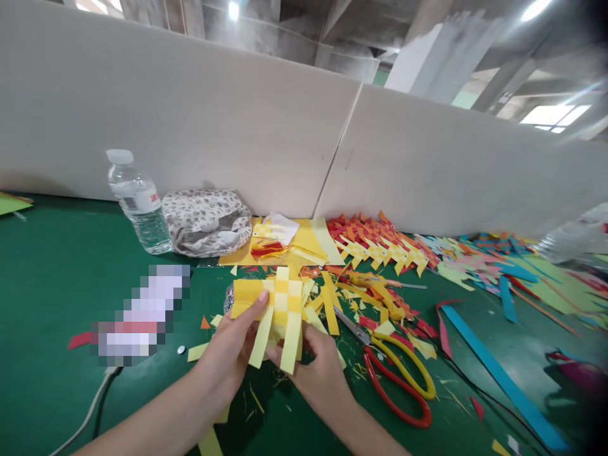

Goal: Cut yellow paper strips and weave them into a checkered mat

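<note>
A woven piece of yellow and pale yellow paper strips point(281, 301), checkered in the middle with loose ends hanging down, is held up between my hands over the table. My left hand point(232, 342) pinches its left side, the thumb lying on top of a wider yellow flap. On the lower right, my right hand point(320, 361) grips it from behind, so some of its fingers are hidden. Scissors point(365, 338) with one red and one yellow handle lie to the right of my right hand. Yellow paper strips point(329, 304) and scraps lie around and behind the woven piece.
A water bottle point(140, 206) and a patterned cloth bag point(206, 221) stand by the white partition point(213, 114). Woven paper fish point(365, 231) are piled at the back. A pixelated object point(142, 316) with a cable lies left; a blue strip point(503, 373) lies right.
</note>
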Motion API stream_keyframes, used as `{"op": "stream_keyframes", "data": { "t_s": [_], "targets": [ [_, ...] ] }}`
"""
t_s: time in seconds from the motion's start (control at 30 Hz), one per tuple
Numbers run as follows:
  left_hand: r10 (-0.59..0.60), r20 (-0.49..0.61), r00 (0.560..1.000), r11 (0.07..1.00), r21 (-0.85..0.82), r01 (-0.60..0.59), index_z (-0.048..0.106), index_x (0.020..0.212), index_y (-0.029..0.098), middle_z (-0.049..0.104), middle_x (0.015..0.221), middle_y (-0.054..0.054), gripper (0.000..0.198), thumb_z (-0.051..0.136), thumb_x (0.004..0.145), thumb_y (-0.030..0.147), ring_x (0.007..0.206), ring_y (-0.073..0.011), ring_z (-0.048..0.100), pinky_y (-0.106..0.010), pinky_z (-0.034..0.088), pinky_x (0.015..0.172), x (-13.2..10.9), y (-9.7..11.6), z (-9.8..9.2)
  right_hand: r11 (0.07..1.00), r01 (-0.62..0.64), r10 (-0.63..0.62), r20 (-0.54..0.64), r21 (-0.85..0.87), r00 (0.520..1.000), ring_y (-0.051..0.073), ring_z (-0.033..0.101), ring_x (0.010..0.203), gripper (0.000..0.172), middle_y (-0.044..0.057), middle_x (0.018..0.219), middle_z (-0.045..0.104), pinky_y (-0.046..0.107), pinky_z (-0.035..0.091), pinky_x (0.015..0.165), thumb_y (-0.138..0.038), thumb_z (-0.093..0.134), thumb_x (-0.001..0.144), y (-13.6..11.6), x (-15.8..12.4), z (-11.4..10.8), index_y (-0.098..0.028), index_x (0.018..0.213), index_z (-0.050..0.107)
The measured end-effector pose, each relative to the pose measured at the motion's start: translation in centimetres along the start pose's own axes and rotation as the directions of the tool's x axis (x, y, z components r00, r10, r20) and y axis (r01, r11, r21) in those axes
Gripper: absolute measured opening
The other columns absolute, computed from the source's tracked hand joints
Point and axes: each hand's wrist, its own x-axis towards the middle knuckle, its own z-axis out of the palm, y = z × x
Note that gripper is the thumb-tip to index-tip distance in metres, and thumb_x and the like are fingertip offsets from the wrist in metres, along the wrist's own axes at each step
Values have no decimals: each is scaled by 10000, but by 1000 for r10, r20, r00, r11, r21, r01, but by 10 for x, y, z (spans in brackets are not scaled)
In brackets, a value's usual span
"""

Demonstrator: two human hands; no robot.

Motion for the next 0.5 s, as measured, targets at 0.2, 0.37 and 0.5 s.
{"op": "stream_keyframes", "data": {
  "t_s": [0.2,0.37,0.5],
  "targets": [
    [51,30,998,997,-62,-49,637,907,156,705,842,-61,289,671,687,340,655,-176,653,-227,513,524,-3,-1,2,992,43,-54,-96,-114,994,122,430,540,216,-28,534,466,227,348,513,-233,574,729,2,-4,0,-174,540,489],
    [52,-52,997,987,-147,-59,647,823,170,708,739,-6,147,681,692,227,609,-116,642,-155,495,509,-4,7,7,977,111,-122,-50,-180,991,114,399,502,227,-29,508,434,232,309,492,-211,591,709,4,-5,2,-171,513,483],
    [64,-88,994,981,-179,-78,641,753,174,702,675,17,91,691,680,195,556,-89,628,-115,462,449,-5,10,10,972,148,-151,-5,-183,989,110,398,498,202,-30,509,425,230,302,487,-218,571,721,4,-6,2,-165,536,509]
  ]
}}
